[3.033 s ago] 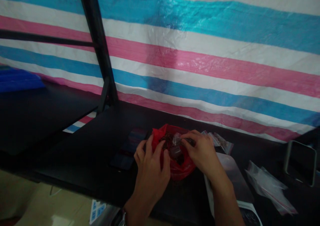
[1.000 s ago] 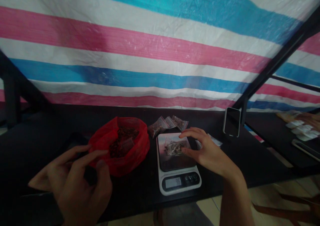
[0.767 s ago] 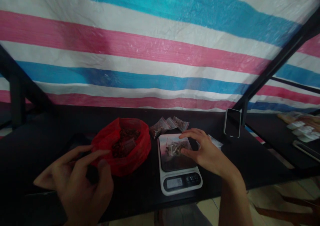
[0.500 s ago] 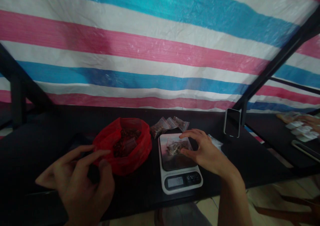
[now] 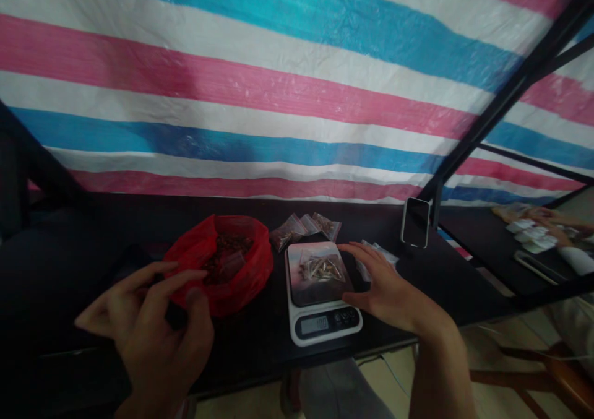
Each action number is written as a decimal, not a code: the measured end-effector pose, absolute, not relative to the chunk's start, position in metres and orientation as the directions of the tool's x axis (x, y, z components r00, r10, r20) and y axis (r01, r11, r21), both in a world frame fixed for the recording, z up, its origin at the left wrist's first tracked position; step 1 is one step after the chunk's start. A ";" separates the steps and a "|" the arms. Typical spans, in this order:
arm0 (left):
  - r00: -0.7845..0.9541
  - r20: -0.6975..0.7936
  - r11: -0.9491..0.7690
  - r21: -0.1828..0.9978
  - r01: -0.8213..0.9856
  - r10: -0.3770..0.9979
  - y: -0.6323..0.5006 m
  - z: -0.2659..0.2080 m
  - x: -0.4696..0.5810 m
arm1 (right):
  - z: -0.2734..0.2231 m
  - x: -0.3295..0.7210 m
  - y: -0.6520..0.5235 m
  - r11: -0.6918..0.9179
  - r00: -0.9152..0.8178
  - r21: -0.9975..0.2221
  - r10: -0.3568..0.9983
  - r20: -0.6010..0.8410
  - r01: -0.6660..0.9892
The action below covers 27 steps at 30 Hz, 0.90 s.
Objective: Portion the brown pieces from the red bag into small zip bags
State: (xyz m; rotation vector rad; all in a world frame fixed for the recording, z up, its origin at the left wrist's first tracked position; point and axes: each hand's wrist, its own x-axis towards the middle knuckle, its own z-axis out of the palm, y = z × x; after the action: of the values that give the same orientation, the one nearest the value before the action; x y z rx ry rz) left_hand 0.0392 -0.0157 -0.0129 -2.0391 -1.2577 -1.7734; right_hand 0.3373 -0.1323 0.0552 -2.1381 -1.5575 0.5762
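Note:
A small clear zip bag (image 5: pixel 325 268) of brownish dried pieces lies on the metal plate of a white digital scale (image 5: pixel 301 335), whose display seems to read 10.0. At the scale's right edge my right hand (image 5: pixel 387 292) is spread, thumb and fingers apart, with nothing in it. My left hand (image 5: pixel 155 326) hovers at the near left side of a red plastic bag (image 5: pixel 253 286), fingers parted and holding nothing visible. Inside the red bag are dark reddish-brown pieces (image 5: pixel 227 252) and a small clear bag (image 5: pixel 232 263).
Several filled zip bags (image 5: pixel 288 232) lie behind the scale. Flat clear bags (image 5: pixel 383 253) rest beyond my right hand. A phone (image 5: pixel 415 222) leans upright at the back right. Another person's hand (image 5: pixel 542 215) is by white items (image 5: pixel 531 236) at the far right.
My right hand has drawn back from the zip bag to the scale's right edge, leaving the bag on the plate. The view has shifted slightly right. My left hand stays near the red bag.

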 end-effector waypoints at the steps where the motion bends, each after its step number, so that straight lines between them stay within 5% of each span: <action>1: -0.060 0.880 -0.633 0.385 0.672 0.472 -0.015 -0.013 0.040 | 0.055 0.340 -0.136 -0.303 0.301 -0.556 0.949 -0.098 0.774; 11: -0.069 0.880 -0.655 0.401 0.641 0.471 -0.014 -0.014 0.041 | 0.042 0.345 -0.135 -0.453 0.383 -0.429 0.891 -0.245 0.781; 27: -0.095 0.869 -0.636 0.426 0.643 0.486 -0.014 -0.014 0.040 | 0.050 0.340 -0.138 -0.302 0.247 -0.549 0.953 -0.173 0.779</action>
State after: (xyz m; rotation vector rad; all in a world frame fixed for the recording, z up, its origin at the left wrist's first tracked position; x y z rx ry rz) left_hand 0.0398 -0.0142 -0.0136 -2.0211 -1.2727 -1.8353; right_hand 0.3404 -0.1383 0.0501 -2.1750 -1.5926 0.6886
